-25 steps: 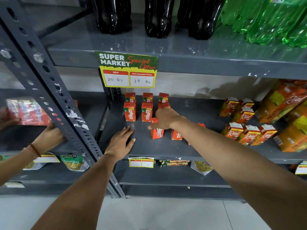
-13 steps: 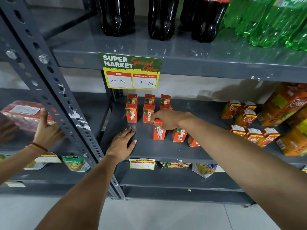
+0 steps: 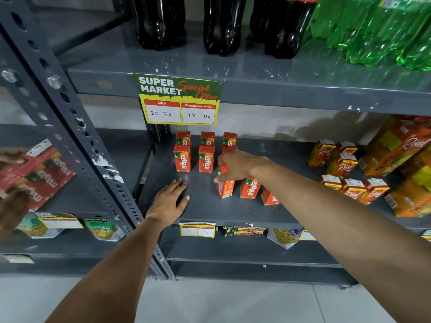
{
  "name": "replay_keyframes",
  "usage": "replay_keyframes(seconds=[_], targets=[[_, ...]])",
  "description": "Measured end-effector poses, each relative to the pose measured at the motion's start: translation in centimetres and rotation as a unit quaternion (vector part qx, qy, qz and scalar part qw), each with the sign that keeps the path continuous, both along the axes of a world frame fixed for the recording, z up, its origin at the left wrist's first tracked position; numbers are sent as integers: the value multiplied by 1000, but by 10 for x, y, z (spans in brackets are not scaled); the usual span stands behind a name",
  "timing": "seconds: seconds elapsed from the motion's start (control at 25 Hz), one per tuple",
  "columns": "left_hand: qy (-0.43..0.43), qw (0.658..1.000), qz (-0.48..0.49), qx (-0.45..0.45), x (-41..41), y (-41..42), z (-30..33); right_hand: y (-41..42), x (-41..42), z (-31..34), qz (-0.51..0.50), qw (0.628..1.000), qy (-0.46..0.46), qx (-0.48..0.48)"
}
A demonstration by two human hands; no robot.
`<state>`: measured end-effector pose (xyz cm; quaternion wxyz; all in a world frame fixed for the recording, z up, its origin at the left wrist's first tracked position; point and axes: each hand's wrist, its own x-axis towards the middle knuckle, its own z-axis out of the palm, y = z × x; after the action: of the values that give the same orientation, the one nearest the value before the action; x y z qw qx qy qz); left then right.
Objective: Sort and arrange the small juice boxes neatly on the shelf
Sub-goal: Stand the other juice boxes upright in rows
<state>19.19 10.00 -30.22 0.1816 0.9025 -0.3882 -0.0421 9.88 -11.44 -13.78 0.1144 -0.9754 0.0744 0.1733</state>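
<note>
A grey metal shelf (image 3: 210,213) carries a "Super Market Special Offer" tag (image 3: 178,100) reading 20 Rs, 18 Rs. Orange Real cartons (image 3: 342,164) crowd the right. Maaza juice boxes (image 3: 182,158) stand far left. The right hand (image 3: 235,167) pinches one Maaza box (image 3: 225,188); the left hand (image 3: 169,200) lies flat, fingers spread, near the bare front edge.
</note>
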Motion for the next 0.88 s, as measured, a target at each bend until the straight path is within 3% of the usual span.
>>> replay_keyframes(seconds=[0.2,0.36,0.88], targets=[[3,1000,1,-1,2,1,-3,-14,2,1,107,991,63,-39],[2,1000,-2,3,2,1,-3,-9,1,-10,154,982,15,-107],[-4,1000,-2,-10,0,1,-3,-8,11,-15,100,990,6,-101]])
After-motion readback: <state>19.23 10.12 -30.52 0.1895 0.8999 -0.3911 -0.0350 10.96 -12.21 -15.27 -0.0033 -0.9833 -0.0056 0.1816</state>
